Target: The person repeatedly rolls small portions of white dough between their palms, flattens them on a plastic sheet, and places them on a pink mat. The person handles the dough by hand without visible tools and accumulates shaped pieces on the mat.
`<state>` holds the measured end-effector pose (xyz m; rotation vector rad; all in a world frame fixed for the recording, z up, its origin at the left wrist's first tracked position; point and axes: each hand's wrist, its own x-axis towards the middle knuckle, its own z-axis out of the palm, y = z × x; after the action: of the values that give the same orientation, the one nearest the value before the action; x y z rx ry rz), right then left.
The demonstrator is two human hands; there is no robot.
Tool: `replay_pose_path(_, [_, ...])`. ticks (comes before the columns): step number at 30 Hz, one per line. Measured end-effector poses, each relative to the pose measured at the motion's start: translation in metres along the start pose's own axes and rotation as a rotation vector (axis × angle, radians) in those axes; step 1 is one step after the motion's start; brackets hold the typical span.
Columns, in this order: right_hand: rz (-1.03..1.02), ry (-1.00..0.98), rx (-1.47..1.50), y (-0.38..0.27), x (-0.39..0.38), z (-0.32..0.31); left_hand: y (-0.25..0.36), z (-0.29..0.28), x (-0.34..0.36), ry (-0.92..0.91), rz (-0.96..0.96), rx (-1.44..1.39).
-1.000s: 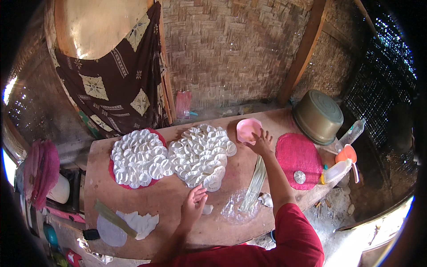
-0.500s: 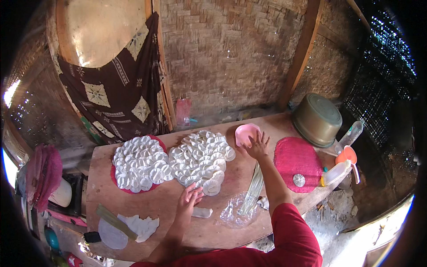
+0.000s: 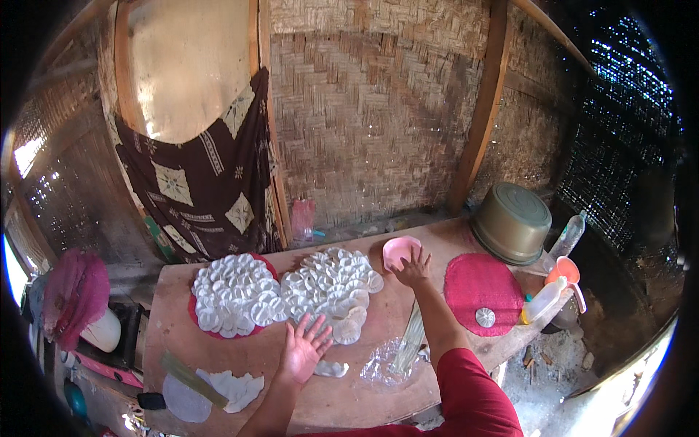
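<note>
My left hand (image 3: 303, 352) is turned palm up with its fingers spread, holding nothing. Its fingertips are close to the near edge of a heap of small white pleated discs (image 3: 328, 288). Over the near right edge of a shallow pink bowl (image 3: 400, 251) is my right hand (image 3: 413, 269), fingers spread; I cannot tell whether they touch it. A second heap of white discs (image 3: 234, 295) covers most of a round red mat at the left. Beside my left wrist lies a small white piece (image 3: 331, 369). One white disc (image 3: 485, 317) rests on another red mat (image 3: 477, 284) at the right.
A large metal pot (image 3: 513, 222) stands upside down at the table's (image 3: 171, 291) far right corner. Near it are a clear bottle (image 3: 568, 234), an orange funnel-like cup (image 3: 564, 271) and a squeeze bottle (image 3: 544, 300). Crumpled clear plastic (image 3: 384, 362) and pale strips (image 3: 411, 335) lie in front.
My left hand has drawn away from the near edge of the heap and spread its fingers, palm up. The right hand stays by the pink bowl. The whole view has shifted slightly upward.
</note>
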<state>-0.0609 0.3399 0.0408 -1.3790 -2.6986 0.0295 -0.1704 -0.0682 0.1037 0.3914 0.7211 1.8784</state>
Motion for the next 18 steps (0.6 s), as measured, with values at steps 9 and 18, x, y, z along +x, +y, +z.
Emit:
replay_pose_path(9, [-0.063,0.225,0.091,-0.010,-0.003,0.003,0.005,-0.014,0.006,0.004,0.027,-0.052])
replay_pose_path(18, [-0.930,0.116,0.257,-0.152,-0.264,-0.076,-0.026,-0.016,0.054,0.148,0.007,-0.138])
